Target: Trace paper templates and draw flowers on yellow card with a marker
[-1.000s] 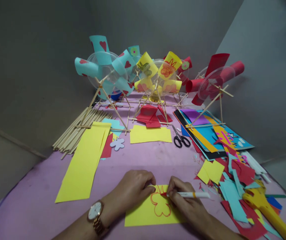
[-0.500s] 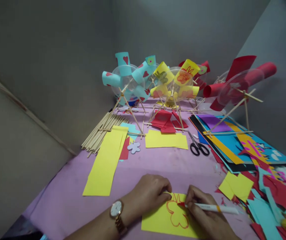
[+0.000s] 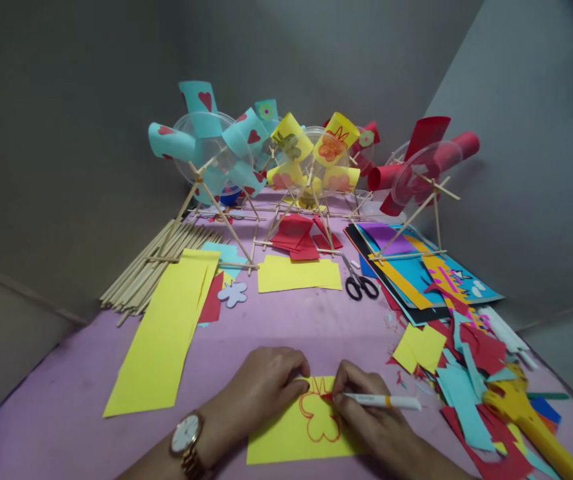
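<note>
A yellow paper sheet [image 3: 281,440] lies on the pink table at the near edge, with a red flower outline [image 3: 320,417] drawn on it. My left hand [image 3: 261,390], a watch on its wrist, presses curled fingers on the sheet's top left corner. My right hand [image 3: 366,413] grips a white marker pen [image 3: 383,401], its red tip touching the right side of the flower outline.
A long yellow strip [image 3: 166,333], bundled wooden sticks [image 3: 151,267], scissors [image 3: 361,283] and a yellow sheet [image 3: 299,273] lie beyond. Paper windmills [image 3: 206,147] on stick frames stand at the back. Coloured paper scraps [image 3: 471,380] and a yellow tool [image 3: 531,417] crowd the right.
The view swung right and came back. My right hand has moved the pen tip a little along the flower outline. My left hand stays on the sheet.
</note>
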### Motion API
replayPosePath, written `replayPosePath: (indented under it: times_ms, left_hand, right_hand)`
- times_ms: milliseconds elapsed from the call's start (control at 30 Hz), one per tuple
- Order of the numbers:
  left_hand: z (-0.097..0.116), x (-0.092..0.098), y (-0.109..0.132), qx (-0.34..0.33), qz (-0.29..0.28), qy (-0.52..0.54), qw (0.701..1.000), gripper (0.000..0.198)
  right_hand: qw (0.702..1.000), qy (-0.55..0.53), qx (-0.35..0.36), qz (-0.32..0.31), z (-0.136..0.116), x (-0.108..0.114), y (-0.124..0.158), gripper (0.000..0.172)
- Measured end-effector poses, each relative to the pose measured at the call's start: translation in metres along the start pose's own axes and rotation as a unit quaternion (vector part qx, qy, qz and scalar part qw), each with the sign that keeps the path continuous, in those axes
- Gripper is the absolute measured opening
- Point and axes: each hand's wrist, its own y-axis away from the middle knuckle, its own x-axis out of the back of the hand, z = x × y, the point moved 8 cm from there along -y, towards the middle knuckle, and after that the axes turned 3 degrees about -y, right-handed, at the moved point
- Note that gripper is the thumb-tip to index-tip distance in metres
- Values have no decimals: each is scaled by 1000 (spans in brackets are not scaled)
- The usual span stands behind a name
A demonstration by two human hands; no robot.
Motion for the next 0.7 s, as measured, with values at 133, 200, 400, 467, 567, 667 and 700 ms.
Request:
replayPosePath:
  times_ms: [133, 200, 400, 467, 567, 667, 700]
  left_hand:
    - [-1, 0, 0, -2, 0, -2, 1000, 10]
    - [-1, 0, 0, -1, -1, -2, 1000, 9]
    - [0, 0, -1, 3, -4, -6, 1000, 10]
    - [-1, -1, -1, 3, -4, -7, 1000, 12]
    - [-1, -2, -2, 1, -4, -7, 1000, 12]
    - [-1, -2, -2, -1, -3, -6, 1000, 12]
    - [-1, -1, -1, -2, -2, -5, 1000, 12]
  right_hand:
    - [1000, 11, 15, 2, -2, -1, 1, 14]
    - [1000, 17, 23, 7, -3, -1, 2, 15]
    - [1000, 5, 3, 11, -2, -1, 2, 13]
    - [1000, 9, 10, 17, -3, -1, 2, 13]
    - [1000, 10, 26, 13, -4, -1, 3, 14]
    - [1000, 7, 16, 1, -2, -2, 3, 15]
    - [1000, 6, 11, -1, -1, -2, 3, 15]
